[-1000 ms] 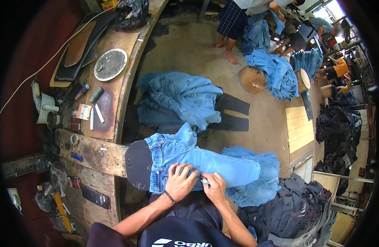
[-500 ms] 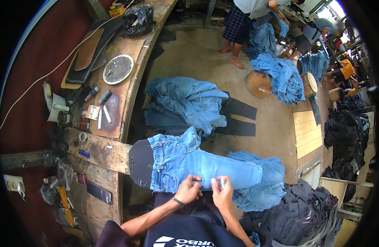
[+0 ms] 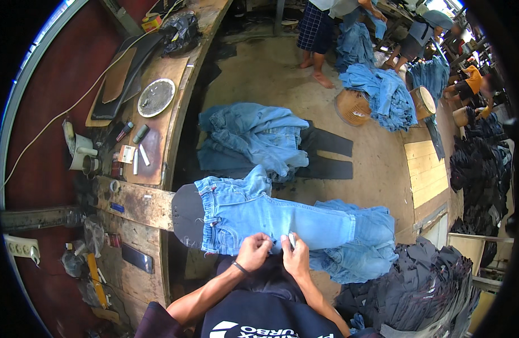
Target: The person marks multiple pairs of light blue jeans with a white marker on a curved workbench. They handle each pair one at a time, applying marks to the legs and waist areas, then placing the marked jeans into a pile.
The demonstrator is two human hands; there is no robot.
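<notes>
Light-blue jeans [image 3: 307,222] with an elastic waistband lie stretched over a narrow board, whose dark rounded end [image 3: 186,217] sticks out at the waist. My left hand [image 3: 252,253], a dark band at its wrist, is closed at the near edge of the jeans below the pocket. Its thumb and fingers are pinched together; what they hold is too small to make out. Just to the right, my right hand [image 3: 296,259] is closed around a small white stick [image 3: 292,241], whose tip shows above the fingers.
More jeans [image 3: 254,135] are heaped beyond the board, and another pile [image 3: 375,242] hangs at its right. Dark fabric pieces [image 3: 411,281] are stacked near right. On the left bench are a round plate [image 3: 156,97], white sticks [image 3: 144,155] and a phone [image 3: 137,258]. Other people work far right.
The view has shifted slightly. My hands have come a little closer together over the jeans, and the white stick in my right hand shows more upright. The jeans stay on the board.
</notes>
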